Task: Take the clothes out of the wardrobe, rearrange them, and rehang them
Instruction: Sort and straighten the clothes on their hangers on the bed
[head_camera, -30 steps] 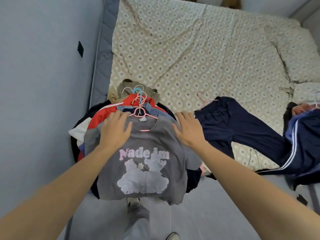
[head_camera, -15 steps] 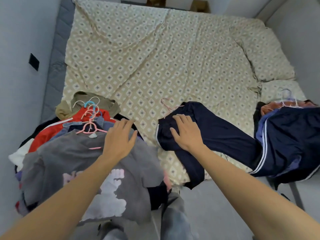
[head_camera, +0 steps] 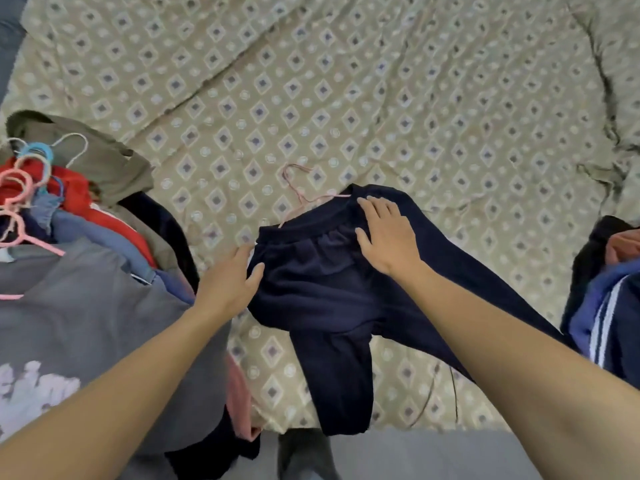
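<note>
Both hands, left hand [head_camera: 230, 284] and right hand [head_camera: 388, 233], are lying flat, released, on limp navy trousers [head_camera: 322, 292]; the waistband is looking likeliest to grip.

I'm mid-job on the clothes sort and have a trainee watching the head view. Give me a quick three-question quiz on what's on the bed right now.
1. True or false: the right hand lies flat on the navy trousers.
2. Which garment tops the pile at the left? A) red jacket B) grey printed T-shirt C) olive top
3. Fill in: the pink hanger beside the trousers' waistband lies on the patterned ____.

Key:
1. True; its fingers are straight.
2. B
3. bedsheet

The left hand touches the trousers' left edge, fingers relaxed.
</note>
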### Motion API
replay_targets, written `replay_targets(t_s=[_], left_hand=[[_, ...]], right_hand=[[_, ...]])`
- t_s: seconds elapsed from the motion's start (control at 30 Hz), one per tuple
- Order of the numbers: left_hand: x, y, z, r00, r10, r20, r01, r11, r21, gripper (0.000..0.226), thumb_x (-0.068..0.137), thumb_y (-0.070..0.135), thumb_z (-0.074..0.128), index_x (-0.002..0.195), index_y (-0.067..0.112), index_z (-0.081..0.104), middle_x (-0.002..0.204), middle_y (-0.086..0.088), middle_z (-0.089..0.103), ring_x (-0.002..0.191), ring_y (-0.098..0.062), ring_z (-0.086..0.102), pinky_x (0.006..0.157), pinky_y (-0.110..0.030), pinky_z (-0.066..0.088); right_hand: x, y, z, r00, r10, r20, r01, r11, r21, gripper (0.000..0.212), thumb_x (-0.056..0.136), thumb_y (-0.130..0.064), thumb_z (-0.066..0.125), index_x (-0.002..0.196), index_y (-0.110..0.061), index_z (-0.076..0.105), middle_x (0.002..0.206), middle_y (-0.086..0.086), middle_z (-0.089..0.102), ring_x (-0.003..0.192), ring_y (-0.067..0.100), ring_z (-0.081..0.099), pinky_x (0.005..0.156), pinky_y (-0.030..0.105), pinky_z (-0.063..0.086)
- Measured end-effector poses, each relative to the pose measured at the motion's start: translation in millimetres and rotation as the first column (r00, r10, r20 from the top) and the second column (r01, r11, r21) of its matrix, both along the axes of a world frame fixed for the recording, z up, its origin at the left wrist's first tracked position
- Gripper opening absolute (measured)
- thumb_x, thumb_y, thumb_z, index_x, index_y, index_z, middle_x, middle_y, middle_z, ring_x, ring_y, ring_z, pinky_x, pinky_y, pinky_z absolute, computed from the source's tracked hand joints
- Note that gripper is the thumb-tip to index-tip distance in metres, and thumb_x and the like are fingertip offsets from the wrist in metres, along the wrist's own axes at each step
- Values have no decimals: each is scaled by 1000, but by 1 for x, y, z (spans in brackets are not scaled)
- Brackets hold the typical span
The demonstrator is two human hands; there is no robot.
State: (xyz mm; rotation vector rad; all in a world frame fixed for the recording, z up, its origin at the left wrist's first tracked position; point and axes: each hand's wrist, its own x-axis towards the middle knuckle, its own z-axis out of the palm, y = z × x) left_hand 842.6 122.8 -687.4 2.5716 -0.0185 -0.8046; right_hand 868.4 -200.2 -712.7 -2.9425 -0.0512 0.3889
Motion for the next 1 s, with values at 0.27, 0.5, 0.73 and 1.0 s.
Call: replay_targets(t_s=[0.27,0.5,0.73,1.0], left_hand=[[5,-32,-61,984,179,20,-180,983,38,18,104,31,51,103,14,47,92,-5,56,83,-28,57,71,-45,49],[8,-46,-7,960,269,81,-261,960,-102,21,107,34,47,94,19,42,85,-3,58,76,-24,58,67,-47,47],[34,-73,122,972,195,133,-157,954,-257,24,108,34,50,89,24,41,84,-3,60,74,-24,57,67,-44,44],[29,-112,280,946,97,308,35,917,-397,22,106,35,54,88,28,44,80,9,60,74,-12,57,66,-36,44]], right_hand=[[63,-32,-52,1000,14,16,-13,998,-69,42,95,-29,61,132,-12,52,135,8,54,127,33,47,104,48,36],[66,-51,12,997,-74,-6,74,985,159,15,80,-7,60,92,-13,52,90,1,55,87,28,52,68,40,43],[36,-95,132,980,-190,62,172,960,222,14,100,-29,61,99,-18,51,81,-2,62,72,25,59,58,39,44],[-21,-141,297,935,-315,164,259,920,295,32,99,-47,65,100,-18,52,85,-2,60,78,24,56,63,41,40]])
